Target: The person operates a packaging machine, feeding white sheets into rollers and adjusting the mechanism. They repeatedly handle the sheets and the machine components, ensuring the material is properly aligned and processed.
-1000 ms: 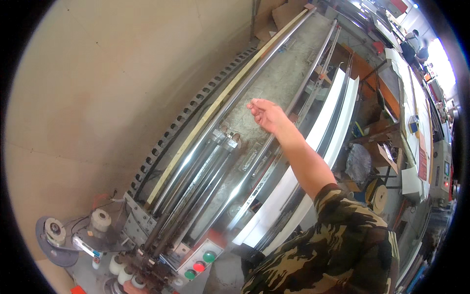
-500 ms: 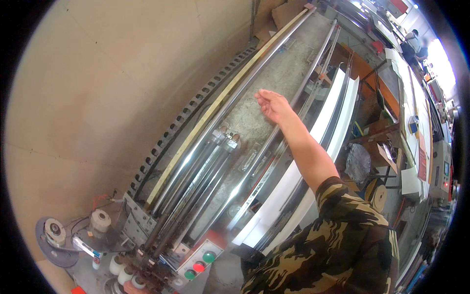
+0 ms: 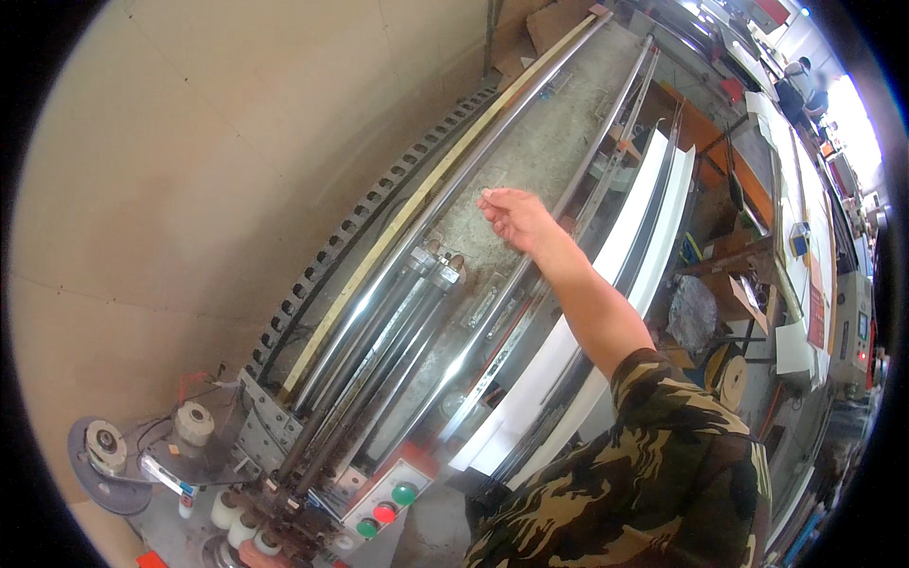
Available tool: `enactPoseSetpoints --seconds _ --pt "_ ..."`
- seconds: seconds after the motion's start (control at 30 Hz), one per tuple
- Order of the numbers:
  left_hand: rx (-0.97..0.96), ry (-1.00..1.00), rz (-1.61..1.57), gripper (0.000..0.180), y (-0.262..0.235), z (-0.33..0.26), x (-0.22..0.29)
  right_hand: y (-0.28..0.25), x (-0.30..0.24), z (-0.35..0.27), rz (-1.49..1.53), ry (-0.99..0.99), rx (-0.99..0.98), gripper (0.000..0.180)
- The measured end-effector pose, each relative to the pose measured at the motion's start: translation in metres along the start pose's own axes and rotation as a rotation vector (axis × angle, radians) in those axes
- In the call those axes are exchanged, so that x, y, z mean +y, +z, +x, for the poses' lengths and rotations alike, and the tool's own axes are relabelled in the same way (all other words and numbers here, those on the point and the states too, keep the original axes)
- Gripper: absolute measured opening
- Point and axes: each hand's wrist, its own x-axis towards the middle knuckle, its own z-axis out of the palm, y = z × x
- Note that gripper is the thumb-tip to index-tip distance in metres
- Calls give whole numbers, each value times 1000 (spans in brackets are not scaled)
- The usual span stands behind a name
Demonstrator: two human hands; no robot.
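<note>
My right hand (image 3: 514,219) hovers over the grey machine bed (image 3: 563,123), between the long steel rods. Its thumb and forefinger are pinched together, and whatever may be between them is too small to make out. The bare forearm comes from a camouflage sleeve (image 3: 653,454) at the lower right. At the bottom edge, only a bit of my left hand (image 3: 258,557) shows beside the white rollers (image 3: 244,526); most of its fingers are hidden. Close by that hand is a control box (image 3: 383,492) with green and red push buttons.
Left of the bed run a cable chain (image 3: 355,213) and a beige wall (image 3: 189,170). White panels (image 3: 530,417) lie along the right side. A grinding-type disc (image 3: 99,464) stands at the lower left. Farther right are a cluttered worktable (image 3: 795,208) and people in the background.
My right hand has shifted slightly left and down over the bed, its fingers still pinched. My left hand looks much the same by the rollers.
</note>
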Motion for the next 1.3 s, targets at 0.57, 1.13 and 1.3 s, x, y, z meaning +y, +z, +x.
enactPoseSetpoints --seconds 0.57,1.13,1.3 --pt "-136 -11 155 27 11 -6 -17 12 -8 -12 -140 6 76 16" --pt "-3 25 -59 38 18 -18 -26 4 -39 18 -194 20 260 20" --pt "-123 -150 -42 23 -3 5 6 3 -47 22 -177 31 330 23"
